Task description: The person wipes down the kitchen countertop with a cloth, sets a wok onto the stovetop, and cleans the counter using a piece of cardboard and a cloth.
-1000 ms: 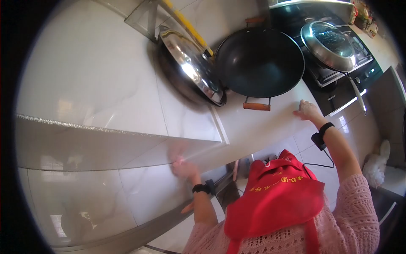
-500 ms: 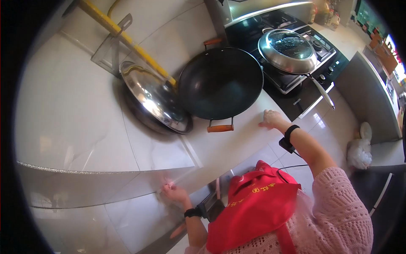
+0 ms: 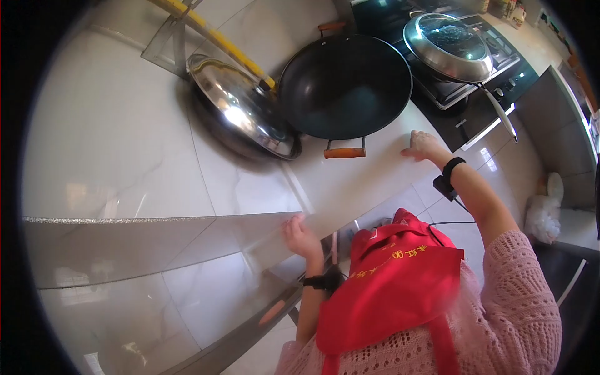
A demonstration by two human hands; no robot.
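My right hand (image 3: pixel 425 145) rests on the front edge of the pale counter (image 3: pixel 350 181), its fingers loosely bent and nothing visible in them. Just beyond it stands a black wok (image 3: pixel 347 87) with wooden handles. My left hand (image 3: pixel 303 237) is at the right end of a shiny grey panel (image 3: pixel 144 247) with a glittery edge. Its fingers point upward and seem to touch the panel's corner. They are slightly blurred, and I see no object in them. A domed steel lid (image 3: pixel 240 103) leans against the tiled wall beside the wok.
A lidded pan (image 3: pixel 453 50) sits on the black stove (image 3: pixel 462 125), its long handle (image 3: pixel 500 115) jutting over the front. A yellow pole (image 3: pixel 219 44) slants behind the steel lid. White plastic bags (image 3: pixel 542 215) lie at the right.
My left hand has moved up and right to the panel's upper corner. My right hand stays at the counter edge. The whole view has shifted, so the cookware appears higher and farther right.
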